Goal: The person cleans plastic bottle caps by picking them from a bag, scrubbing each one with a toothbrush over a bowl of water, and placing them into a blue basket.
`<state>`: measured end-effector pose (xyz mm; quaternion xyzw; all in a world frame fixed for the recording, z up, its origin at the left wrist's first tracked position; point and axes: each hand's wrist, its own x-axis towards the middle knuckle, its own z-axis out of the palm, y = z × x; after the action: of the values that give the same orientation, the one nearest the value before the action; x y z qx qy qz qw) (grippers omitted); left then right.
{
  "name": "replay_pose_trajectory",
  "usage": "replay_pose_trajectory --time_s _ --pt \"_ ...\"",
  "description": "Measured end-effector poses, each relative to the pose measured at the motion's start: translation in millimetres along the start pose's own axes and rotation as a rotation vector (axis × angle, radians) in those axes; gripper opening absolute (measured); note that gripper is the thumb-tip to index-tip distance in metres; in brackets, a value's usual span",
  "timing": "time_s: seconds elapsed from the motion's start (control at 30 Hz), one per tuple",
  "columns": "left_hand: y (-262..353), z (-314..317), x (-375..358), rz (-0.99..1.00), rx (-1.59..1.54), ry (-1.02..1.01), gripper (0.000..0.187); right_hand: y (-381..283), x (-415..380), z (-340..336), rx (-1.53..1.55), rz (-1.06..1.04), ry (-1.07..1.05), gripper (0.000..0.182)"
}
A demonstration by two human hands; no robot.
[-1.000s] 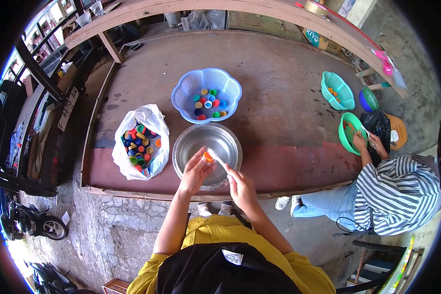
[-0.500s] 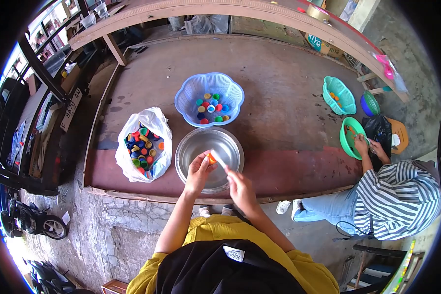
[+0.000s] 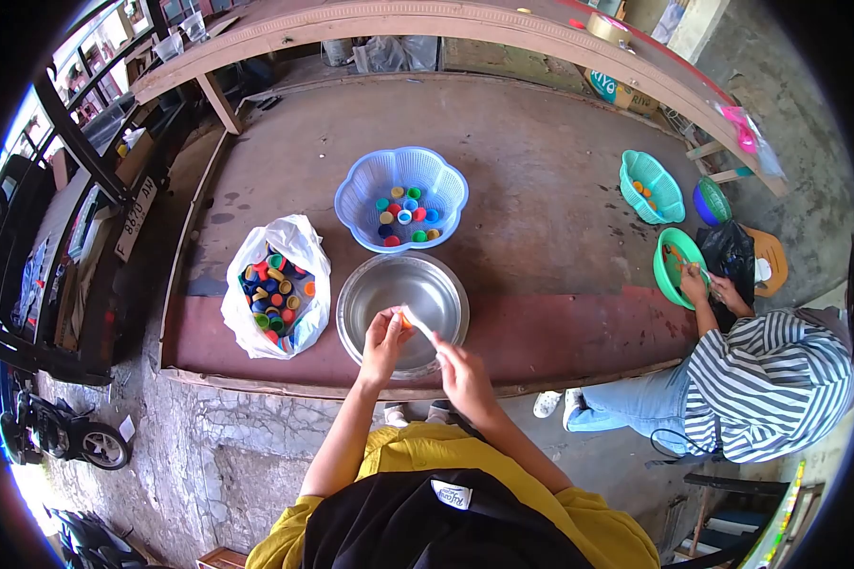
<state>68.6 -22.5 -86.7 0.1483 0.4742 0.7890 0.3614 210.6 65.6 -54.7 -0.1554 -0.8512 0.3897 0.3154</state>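
Over a metal bowl [image 3: 451,284], my left hand [image 3: 383,343] pinches a small orange bottle cap [image 3: 405,321]. My right hand [image 3: 465,377] is closed on a pale, blade-like tool that looks like a knife [image 3: 421,326]; its tip meets the cap, and motion blurs it. Just behind the bowl stands a blue plastic basket [image 3: 351,194] with several coloured caps on its bottom. To the left, an open white plastic bag [image 3: 234,313] holds many more caps in red, blue, green and yellow.
On the right, a person in a striped shirt [image 3: 769,379] works over a green basin [image 3: 666,275]. A teal basket [image 3: 626,190] with orange pieces and a black bag [image 3: 728,251] are nearby. A wooden bench [image 3: 399,21] spans the table's far side.
The knife and my right hand have shifted slightly against the cap. My left hand still holds the cap over the bowl. The whole view has tilted a little.
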Motion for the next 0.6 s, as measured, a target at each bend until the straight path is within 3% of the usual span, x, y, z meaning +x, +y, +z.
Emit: replay_pose_trajectory --time_s 0.03,0.17,0.23,0.3,0.43,0.47,0.5,0.6 --pt "-1 -1 -1 0.008 0.028 -0.006 0.024 0 -3 2 -0.012 -0.055 -0.023 0.033" --pt "-4 0 -8 0.039 0.034 0.002 0.026 4 2 -2 0.037 0.142 0.066 0.032" --pt "-10 -5 -6 0.019 0.017 0.015 0.026 -4 -3 0 0.044 -0.061 0.053 0.029" --pt "-5 -2 -7 0.013 0.08 0.03 0.025 -2 -9 2 0.022 0.004 -0.052 0.03" --pt "-9 0 -8 0.01 0.073 0.039 0.025 -1 -1 -2 0.045 0.122 0.075 0.035" --pt "-9 0 -7 0.007 0.076 0.062 0.026 1 -5 1 0.027 0.007 0.062 0.036" --pt "-8 0 -4 0.008 0.076 0.082 0.026 -3 -8 -1 0.04 0.03 -0.098 0.038" --pt "-4 0 -2 -0.051 0.08 0.125 0.032 3 -8 4 0.042 0.044 -0.106 0.042"
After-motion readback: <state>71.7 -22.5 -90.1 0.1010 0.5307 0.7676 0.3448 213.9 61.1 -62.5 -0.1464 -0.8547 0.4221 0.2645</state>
